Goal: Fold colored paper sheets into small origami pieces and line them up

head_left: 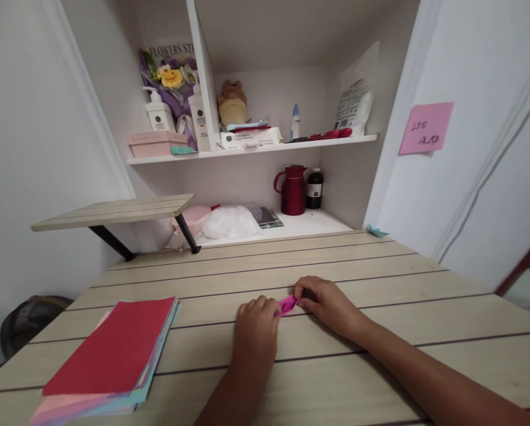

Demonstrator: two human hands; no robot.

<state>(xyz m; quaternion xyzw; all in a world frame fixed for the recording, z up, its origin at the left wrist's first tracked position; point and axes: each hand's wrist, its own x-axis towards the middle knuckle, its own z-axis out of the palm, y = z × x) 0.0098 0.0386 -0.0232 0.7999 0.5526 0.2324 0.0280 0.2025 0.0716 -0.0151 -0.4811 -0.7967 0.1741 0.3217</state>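
Note:
A small piece of folded bright pink paper point(286, 305) is stretched between my two hands, just above or on the wooden table. My left hand point(256, 331) is closed on its left end, with the knuckles upward and the fingertips hidden. On the other side, my right hand point(324, 302) pinches the right end between thumb and fingers. The paper looks narrow and creased, and its ends are covered by my fingers. To the left of my hands lies a stack of coloured paper point(113, 349), with a red sheet on top.
The slatted wooden table point(211, 378) reaches back to a white shelf unit. A small raised wooden stand point(118, 210) on black legs is at the back left. A red jug point(294, 190) and a white plastic bag point(230, 222) sit on the lower shelf. A pink note point(426, 128) sticks to the right wall.

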